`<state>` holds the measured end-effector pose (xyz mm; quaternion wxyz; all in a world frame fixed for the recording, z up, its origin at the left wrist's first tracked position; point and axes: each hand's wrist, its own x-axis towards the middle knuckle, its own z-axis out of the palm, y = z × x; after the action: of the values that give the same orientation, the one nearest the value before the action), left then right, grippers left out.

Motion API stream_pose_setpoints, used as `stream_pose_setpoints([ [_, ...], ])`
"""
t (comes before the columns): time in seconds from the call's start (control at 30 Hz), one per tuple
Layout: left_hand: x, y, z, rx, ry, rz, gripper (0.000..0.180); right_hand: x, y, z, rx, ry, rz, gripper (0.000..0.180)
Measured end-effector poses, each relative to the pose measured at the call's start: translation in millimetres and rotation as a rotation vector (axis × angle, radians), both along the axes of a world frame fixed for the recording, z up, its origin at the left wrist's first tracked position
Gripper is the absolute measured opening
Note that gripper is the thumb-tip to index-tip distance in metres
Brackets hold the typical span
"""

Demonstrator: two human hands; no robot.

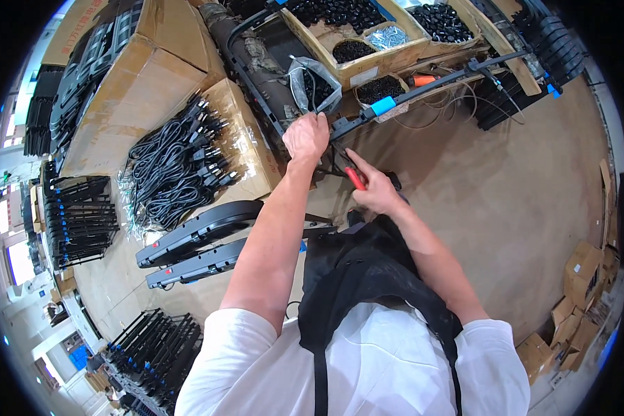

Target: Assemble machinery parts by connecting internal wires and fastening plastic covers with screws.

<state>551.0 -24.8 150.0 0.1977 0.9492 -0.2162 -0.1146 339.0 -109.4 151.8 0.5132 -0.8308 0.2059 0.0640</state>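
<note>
My left hand is closed, its fingers pinching a thin black cable beside the corner of a black metal frame. Just right of it and a little nearer, my right hand is wrapped round red-handled pliers. The pliers' jaws point up-left toward the frame corner below my left fingers; what lies between them is too small to tell. Right behind my left hand sits a clear plastic bag of small black parts. A blue sleeve wraps the frame's bar.
A wooden tray of black parts and screws stands at the back. To the left, bundled black cables lie by a cardboard box. Two long black covers are near my left forearm. Stacked frames and cartons surround the floor.
</note>
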Motion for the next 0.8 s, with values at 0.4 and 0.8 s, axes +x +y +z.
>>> stream_pose_setpoints([
  [0.4,6.2,3.6,-6.7,-0.052,-0.013,0.062,0.047,24.6,-27.9,22.1,0.233,0.423,0.195,0.04],
  [0.8,10.5,13.2,-3.2,0.011,-0.094,0.073,0.042,92.6,-76.3,-184.7,0.115,0.172,-0.25,0.049],
])
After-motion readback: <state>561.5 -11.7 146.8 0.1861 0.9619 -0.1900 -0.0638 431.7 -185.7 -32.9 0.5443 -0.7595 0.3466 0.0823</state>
